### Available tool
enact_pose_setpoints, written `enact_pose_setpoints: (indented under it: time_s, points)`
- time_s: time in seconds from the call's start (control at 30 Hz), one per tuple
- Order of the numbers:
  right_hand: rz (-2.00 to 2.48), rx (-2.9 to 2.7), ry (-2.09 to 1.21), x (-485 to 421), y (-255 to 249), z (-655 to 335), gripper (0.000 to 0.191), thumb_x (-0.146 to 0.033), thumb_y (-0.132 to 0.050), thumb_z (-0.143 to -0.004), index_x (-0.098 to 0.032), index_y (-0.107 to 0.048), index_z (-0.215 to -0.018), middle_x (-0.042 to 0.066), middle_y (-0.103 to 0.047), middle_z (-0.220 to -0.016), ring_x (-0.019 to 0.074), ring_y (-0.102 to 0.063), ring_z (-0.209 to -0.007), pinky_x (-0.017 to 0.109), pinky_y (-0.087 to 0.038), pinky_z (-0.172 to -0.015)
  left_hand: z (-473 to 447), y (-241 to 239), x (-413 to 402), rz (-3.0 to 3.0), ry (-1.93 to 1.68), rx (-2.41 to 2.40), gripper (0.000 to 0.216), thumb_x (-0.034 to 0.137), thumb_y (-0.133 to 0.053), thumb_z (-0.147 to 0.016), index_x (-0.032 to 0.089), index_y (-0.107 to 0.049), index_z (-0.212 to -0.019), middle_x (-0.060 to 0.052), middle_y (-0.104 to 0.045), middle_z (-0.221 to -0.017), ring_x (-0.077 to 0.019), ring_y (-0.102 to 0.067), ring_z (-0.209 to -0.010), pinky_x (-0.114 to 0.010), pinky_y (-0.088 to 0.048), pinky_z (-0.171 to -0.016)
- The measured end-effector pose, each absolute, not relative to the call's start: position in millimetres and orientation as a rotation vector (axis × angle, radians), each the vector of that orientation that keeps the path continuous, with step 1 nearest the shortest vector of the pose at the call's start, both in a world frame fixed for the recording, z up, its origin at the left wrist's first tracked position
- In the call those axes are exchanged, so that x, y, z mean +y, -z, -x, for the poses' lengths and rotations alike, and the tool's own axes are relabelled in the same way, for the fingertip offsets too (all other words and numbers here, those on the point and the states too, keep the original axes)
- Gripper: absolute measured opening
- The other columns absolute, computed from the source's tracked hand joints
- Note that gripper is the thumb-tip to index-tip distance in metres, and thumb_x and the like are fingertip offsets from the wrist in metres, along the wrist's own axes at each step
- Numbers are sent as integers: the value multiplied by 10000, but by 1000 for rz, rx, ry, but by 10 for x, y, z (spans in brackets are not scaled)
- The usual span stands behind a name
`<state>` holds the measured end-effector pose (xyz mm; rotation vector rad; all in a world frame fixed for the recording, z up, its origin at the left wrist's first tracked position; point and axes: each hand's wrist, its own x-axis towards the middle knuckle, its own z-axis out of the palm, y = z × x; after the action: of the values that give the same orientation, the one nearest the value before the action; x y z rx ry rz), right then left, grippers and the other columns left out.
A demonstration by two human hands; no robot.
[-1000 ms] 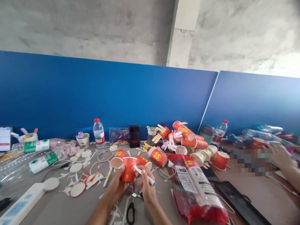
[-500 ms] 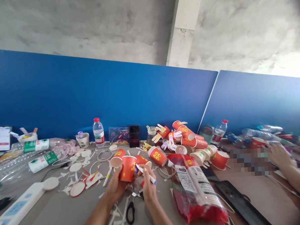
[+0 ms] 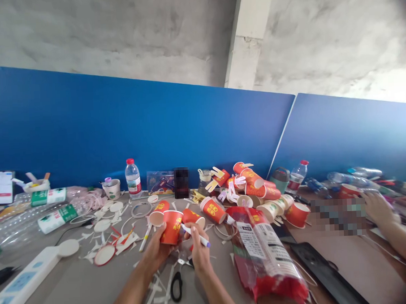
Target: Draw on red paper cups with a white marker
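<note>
My left hand (image 3: 156,252) is wrapped around a red paper cup (image 3: 172,226) with yellow print, held upright just above the grey table (image 3: 77,292). My right hand (image 3: 199,254) pinches a white marker (image 3: 196,235) with a purple end, its tip against the cup's side. Black-handled scissors (image 3: 177,283) lie among white paper scraps right under my hands. More red cups (image 3: 212,210) lie on their sides just behind.
A plastic sleeve of red cups (image 3: 264,257) lies at my right. A white power strip (image 3: 23,283), clear bottles (image 3: 54,216) and cut paper circles (image 3: 105,255) fill the left. A water bottle (image 3: 133,177) stands by the blue partition. Another person's hand (image 3: 380,209) rests at far right.
The cup in my left hand has tilted slightly and the marker has shifted a little on its side. The view has drifted slightly.
</note>
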<state>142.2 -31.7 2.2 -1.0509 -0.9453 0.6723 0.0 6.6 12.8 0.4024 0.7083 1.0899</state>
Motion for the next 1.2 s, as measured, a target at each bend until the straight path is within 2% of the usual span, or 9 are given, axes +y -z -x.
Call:
enact_pose_setpoints:
  time_s: [0.17, 0.33, 0.43, 0.6, 0.73, 0.9, 1.07, 1.2]
  points:
    - [1056, -892, -624, -290, -17, -1409, 791, -982, -597, -969, -242, -837, -824, 0, -646, -659, 223, -598, -657, 345, -481, -646, 50, -78, 109, -409, -1028, 657, 285, 301, -695, -1109, 141, -759, -1336, -146, -920, -978, -321, -907, -852, -419, -737, -815]
    - [993, -809, -576, -307, -44, -1389, 830, -1027, -665, -905, -224, -856, -820, 23, -702, -658, 230, -623, -642, 351, -512, -634, 91, 6, 155, -434, -959, 670, 363, 385, -662, -1137, 138, -756, -1386, -173, -923, -1033, -351, -917, -933, -458, -741, -871]
    - [985, -842, -615, -343, -77, -1385, 793, -998, -690, -915, -230, -859, -810, 44, -732, -670, 246, -658, -660, 361, -539, -653, 83, 15, 142, -470, -997, 718, 322, 381, -665, -1144, 143, -770, -1334, -175, -914, -994, -337, -903, -880, -464, -743, -876]
    - [1020, -916, -658, -375, -131, -1413, 743, -958, -679, -936, -249, -849, -795, 31, -713, -648, 240, -649, -654, 354, -532, -660, 59, -8, 107, -500, -1032, 770, 156, 239, -732, -1079, 139, -780, -1189, -171, -908, -982, -320, -896, -844, -431, -746, -820]
    - [1054, -939, -672, -369, -136, -1429, 776, -984, -631, -939, -249, -839, -803, 20, -683, -654, 241, -639, -668, 358, -521, -666, 59, -5, 117, -499, -1039, 719, 189, 285, -810, -1044, 139, -802, -1164, -180, -912, -1004, -331, -901, -875, -437, -741, -848]
    - [1050, -881, -636, -341, -106, -1410, 801, -1004, -625, -935, -241, -823, -794, 5, -668, -650, 229, -617, -665, 351, -501, -651, 64, -2, 122, -508, -1021, 703, 228, 341, -763, -1089, 143, -802, -1195, -180, -924, -1011, -328, -907, -888, -424, -740, -832]
    - [1022, -849, -642, -335, -91, -1402, 794, -988, -642, -938, -225, -837, -836, 32, -688, -678, 241, -632, -680, 368, -521, -669, 60, -14, 113, -458, -989, 713, 340, 380, -652, -1149, 138, -751, -1366, -165, -926, -1018, -337, -920, -895, -445, -756, -825]
    - [1013, -857, -646, -351, -90, -1404, 758, -968, -679, -925, -236, -842, -818, 34, -704, -662, 250, -644, -667, 372, -531, -672, 63, 30, 126, -450, -1026, 736, 286, 326, -753, -1100, 154, -759, -1330, -160, -921, -1011, -319, -914, -861, -402, -749, -794]
